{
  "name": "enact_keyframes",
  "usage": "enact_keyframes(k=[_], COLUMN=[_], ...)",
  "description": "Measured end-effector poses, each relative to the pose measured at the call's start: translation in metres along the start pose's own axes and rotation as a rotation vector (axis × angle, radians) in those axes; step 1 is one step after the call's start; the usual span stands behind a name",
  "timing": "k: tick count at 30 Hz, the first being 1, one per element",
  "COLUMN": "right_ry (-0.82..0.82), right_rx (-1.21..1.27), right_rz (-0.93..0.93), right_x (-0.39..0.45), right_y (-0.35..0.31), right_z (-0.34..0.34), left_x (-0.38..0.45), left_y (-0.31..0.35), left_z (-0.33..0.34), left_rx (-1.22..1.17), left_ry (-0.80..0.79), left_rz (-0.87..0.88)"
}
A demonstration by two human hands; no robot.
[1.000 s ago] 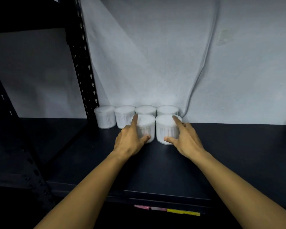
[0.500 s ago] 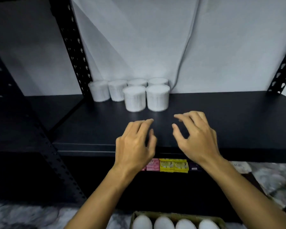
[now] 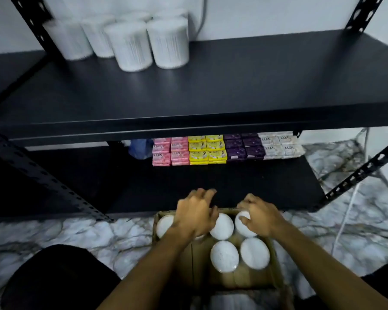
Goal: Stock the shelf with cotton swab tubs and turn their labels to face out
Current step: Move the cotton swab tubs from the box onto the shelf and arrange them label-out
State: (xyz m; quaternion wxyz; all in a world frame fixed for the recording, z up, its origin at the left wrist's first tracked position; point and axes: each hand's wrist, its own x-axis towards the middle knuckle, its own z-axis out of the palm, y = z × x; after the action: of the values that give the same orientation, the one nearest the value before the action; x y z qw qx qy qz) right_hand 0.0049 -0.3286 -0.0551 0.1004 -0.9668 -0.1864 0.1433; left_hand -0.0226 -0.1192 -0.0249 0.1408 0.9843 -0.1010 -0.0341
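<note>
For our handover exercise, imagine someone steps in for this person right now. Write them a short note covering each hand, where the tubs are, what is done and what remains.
Left hand: down in the cardboard box on the floor, over a tub; the blur hides whether it grips.
Right hand: fingers curled over the top of another tub in the box.
Done: six tubs stand at the back left of the upper shelf, four behind and two in front.
Left: at least five tubs remain in the box; lift them up beside the others. No labels are readable, so check that they face out.

White tubs (image 3: 130, 45); black shelf (image 3: 233, 86); pink, yellow, purple, white soap packs (image 3: 207, 149); marbled floor (image 3: 76, 238)
</note>
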Motion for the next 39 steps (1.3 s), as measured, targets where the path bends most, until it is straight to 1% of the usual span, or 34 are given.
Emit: enact_keyframes(k=[2, 4, 5, 7, 11, 14, 17, 19, 23, 28, 30, 31, 33, 36, 39], right_ry=[-0.138, -0.215, -0.244, -0.276, -0.346, -0.331, -0.309, -0.316, -0.249, -0.286, -0.253, -0.247, -0.319, -0.308, -0.256], right_rx=[0.006, -0.012, -0.028, -0.055, -0.068, -0.124, -0.115, -0.154, -0.21, -0.128, -0.115, -0.064, -0.069, -0.028, -0.058], right_rz=[0.081, 0.126, 0.132, 0.149, 0.209, 0.165, 0.176, 0.157, 0.133, 0.135, 0.104, 0.106, 0.085, 0.07, 0.064], right_x=[-0.007, -0.016, -0.021, -0.029, -0.039, -0.041, -0.041, -0.042, -0.042, -0.043, -0.044, -0.046, -0.047, -0.048, -0.048], right_y=[0.014, 0.024, 0.027, 0.031, 0.036, 0.044, 0.055, 0.051, 0.051, 0.049, 0.043, 0.039, 0.038, 0.041, 0.04], right_z=[0.027, 0.053, 0.064, 0.082, 0.116, 0.138, 0.167, 0.165, 0.172, 0.166, 0.153, 0.148, 0.144, 0.143, 0.141], left_x=[-0.004, -0.012, -0.017, -0.029, -0.042, -0.047, -0.049, -0.05, -0.052, -0.05, -0.05, -0.051, -0.054, -0.056, -0.058], left_y=[0.006, 0.01, 0.012, 0.013, 0.016, 0.022, 0.023, 0.024, 0.028, 0.027, 0.024, 0.023, 0.019, 0.015, 0.015], left_z=[0.035, 0.069, 0.084, 0.111, 0.153, 0.17, 0.179, 0.181, 0.185, 0.189, 0.192, 0.193, 0.193, 0.19, 0.183], left_rx=[-0.021, -0.031, -0.023, -0.017, -0.019, -0.05, -0.05, -0.056, -0.065, -0.087, -0.096, -0.097, -0.096, -0.093, -0.085], left_ry=[-0.183, -0.323, -0.381, -0.437, -0.459, -0.522, -0.575, -0.584, -0.577, -0.58, -0.568, -0.559, -0.544, -0.562, -0.568], left_rz=[-0.07, -0.104, -0.121, -0.153, -0.167, -0.197, -0.18, -0.176, -0.194, -0.204, -0.198, -0.196, -0.193, -0.188, -0.192])
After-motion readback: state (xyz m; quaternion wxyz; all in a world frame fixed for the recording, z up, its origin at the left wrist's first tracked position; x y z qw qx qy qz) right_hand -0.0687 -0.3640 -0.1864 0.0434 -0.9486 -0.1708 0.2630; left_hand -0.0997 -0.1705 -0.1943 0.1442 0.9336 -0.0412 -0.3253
